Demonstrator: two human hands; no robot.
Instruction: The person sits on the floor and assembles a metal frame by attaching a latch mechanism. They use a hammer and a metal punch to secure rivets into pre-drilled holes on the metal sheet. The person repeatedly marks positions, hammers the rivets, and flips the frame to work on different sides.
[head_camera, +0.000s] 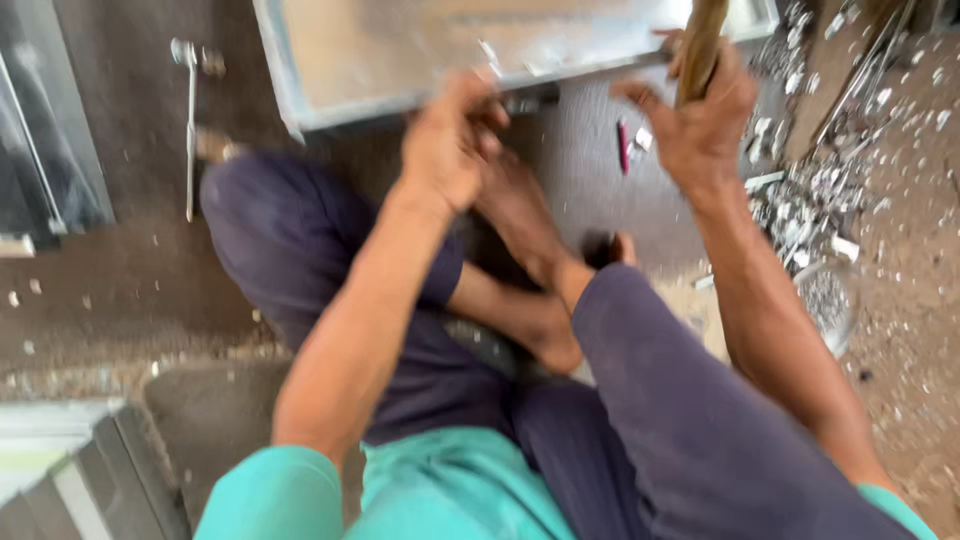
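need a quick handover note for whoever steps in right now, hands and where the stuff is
Left hand: closed, pressed at the near edge of the metal sheet; what it pinches is blurred.
Right hand: grip closed on a wooden handle, upright; its head is out of view.
The person sits on the floor, bare feet just below the sheet edge.
Red marker lies between the hands; metal scraps piled to the right; long metal tool on the floor to the left.
Done and left: cannot tell from this blurred view.

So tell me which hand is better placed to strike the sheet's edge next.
Probably the right hand: it grips the wooden handle raised over the metal sheet. The left hand is closed at the sheet's near edge, apparently steadying something too blurred to identify.
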